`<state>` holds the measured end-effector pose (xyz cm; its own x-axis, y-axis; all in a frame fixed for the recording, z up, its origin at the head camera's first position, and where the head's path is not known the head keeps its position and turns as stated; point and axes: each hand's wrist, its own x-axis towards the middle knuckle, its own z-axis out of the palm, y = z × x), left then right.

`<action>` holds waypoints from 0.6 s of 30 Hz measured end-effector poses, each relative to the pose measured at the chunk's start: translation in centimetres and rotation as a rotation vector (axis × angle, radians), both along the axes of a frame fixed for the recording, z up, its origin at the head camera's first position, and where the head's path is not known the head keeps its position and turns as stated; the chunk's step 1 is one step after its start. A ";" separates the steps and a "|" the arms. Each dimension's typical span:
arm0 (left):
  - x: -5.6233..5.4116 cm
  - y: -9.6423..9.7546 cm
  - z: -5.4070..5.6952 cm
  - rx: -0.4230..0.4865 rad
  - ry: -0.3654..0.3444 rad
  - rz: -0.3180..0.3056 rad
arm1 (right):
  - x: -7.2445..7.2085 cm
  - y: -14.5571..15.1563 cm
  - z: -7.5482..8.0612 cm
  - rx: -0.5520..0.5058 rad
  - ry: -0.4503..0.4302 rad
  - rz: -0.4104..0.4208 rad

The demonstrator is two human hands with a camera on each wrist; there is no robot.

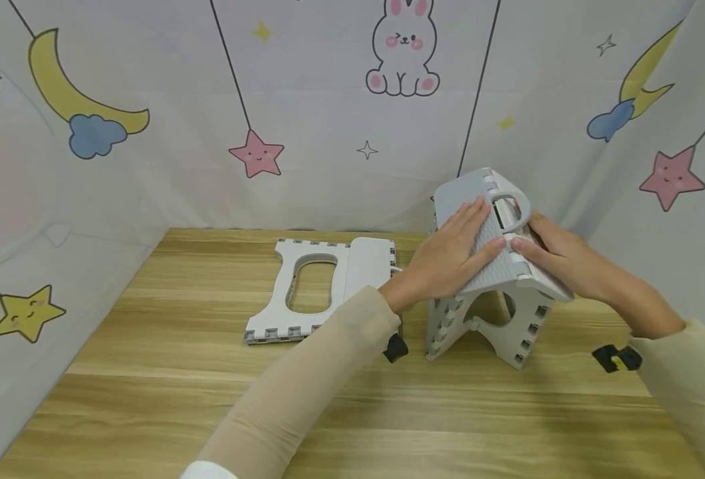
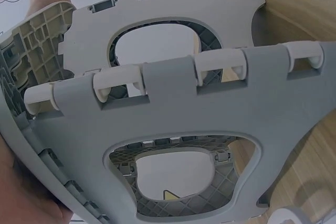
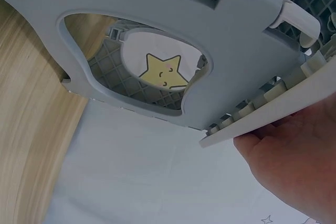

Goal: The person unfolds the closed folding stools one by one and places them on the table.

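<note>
A white and grey folding step stool [image 1: 459, 195] stands on the table's right side, partly unfolded, its two top panels sloping down from a raised middle hinge like a roof. My left hand [image 1: 448, 259] lies on the left top panel with straight fingers. On the right top panel rests my right hand [image 1: 574, 263], its thumb near the hinge. Grey side walls [image 2: 173, 114] with oval cut-outs show in the left wrist view. From the right wrist view, the right hand [image 3: 283, 156] touches the outer face of the sloping panel [image 3: 273, 114]; its fingertips are hidden.
A second folding stool [image 1: 367, 266] lies folded flat on the wooden table [image 1: 149, 372], left of the standing one and partly behind my left forearm. A white curtain [image 1: 328, 193] with stars, moons and a rabbit hangs behind and beside the table.
</note>
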<state>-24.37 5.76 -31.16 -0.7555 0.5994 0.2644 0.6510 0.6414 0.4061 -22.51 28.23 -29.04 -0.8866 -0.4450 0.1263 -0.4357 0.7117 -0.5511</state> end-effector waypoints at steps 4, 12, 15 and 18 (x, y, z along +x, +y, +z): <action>0.0 0.1 0.0 0.001 0.000 -0.003 | 0.0 0.1 0.0 0.008 0.001 -0.004; 0.0 0.3 0.0 -0.001 0.007 0.003 | -0.1 0.4 -0.1 0.020 0.004 -0.003; 0.0 0.3 0.0 -0.004 0.008 0.004 | -0.1 0.4 -0.1 0.014 0.013 0.002; 0.0 0.3 0.0 -0.011 0.007 0.003 | -0.1 0.4 -0.1 0.005 0.014 0.007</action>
<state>-24.34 6.08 -31.13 -0.7555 0.5998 0.2635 0.6518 0.6476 0.3947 -22.57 28.60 -29.12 -0.8818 -0.4514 0.1362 -0.4478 0.7114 -0.5416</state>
